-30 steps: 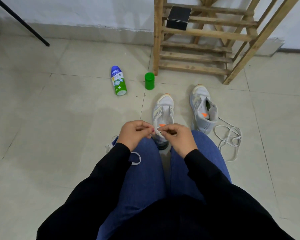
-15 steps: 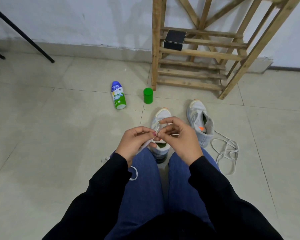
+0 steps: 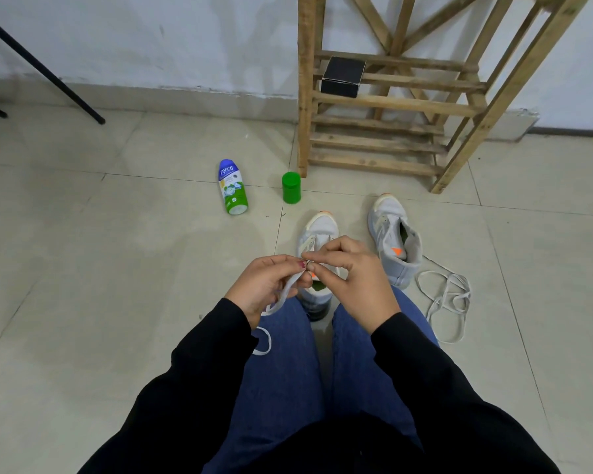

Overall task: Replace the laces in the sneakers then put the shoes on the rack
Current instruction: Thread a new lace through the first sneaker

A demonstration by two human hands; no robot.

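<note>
Head view: you sit over the tiled floor (image 3: 117, 268), both hands raised above a shoe.
Left hand (image 3: 264, 285): fingers curled, pinching a white lace (image 3: 288, 292) that trails past your wrist.
Right hand (image 3: 356, 282): thumb and forefinger pinch the same lace's end.
Sneakers: near sneaker (image 3: 317, 227) under your hands; far sneaker (image 3: 387, 227) just beside it, toes toward the rack (image 3: 305, 97).
Loose lace (image 3: 454, 297): coiled by the far sneaker's heel.

Soft even light — bowed edges
</note>
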